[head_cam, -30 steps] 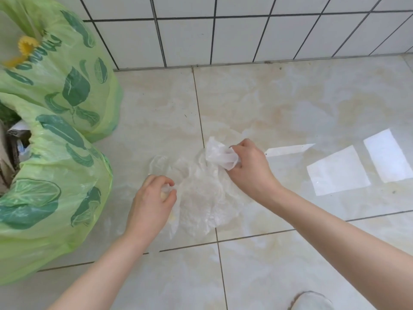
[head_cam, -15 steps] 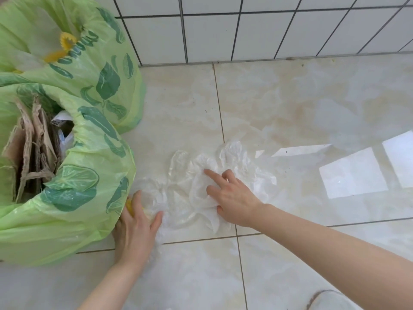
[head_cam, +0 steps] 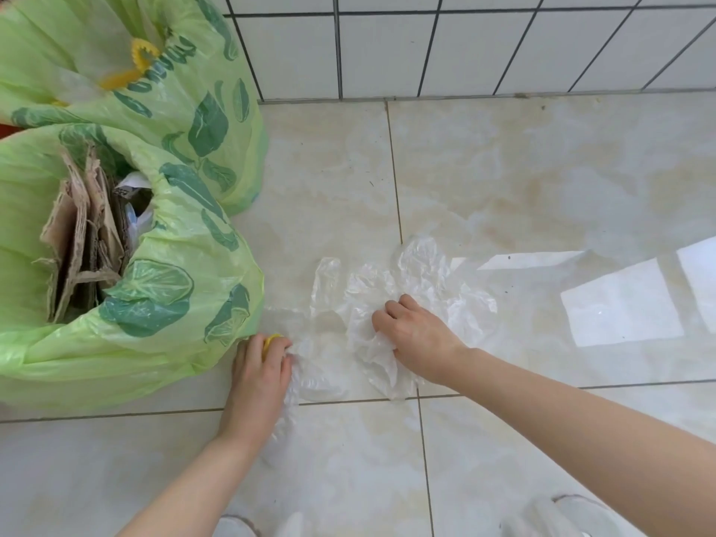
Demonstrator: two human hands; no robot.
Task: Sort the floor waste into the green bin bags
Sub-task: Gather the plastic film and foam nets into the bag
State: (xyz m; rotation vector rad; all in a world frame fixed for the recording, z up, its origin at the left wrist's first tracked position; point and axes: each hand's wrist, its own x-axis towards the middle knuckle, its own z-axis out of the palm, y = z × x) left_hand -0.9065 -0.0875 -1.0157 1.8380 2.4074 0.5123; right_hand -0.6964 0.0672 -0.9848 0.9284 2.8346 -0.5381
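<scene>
Lying crumpled on the floor tiles (head_cam: 503, 168) just right of the nearer green bin bag (head_cam: 162, 343), the clear plastic film (head_cam: 426, 265) spreads under both hands. The right hand (head_cam: 416, 335) curls its fingers into a bunched fold at the film's middle. The left hand (head_cam: 257, 372) pinches the film's left edge together with a small yellow piece (head_cam: 270, 340), touching the bag.

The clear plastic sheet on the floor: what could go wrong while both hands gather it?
The clear plastic sheet is thin and spread wide; the right hand bunches only its middle, so loose edges may trail or tear. The left hand also holds a small yellow item, which might slip out. The nearer green bag already holds upright cardboard, so the sheet may catch on it.
</scene>
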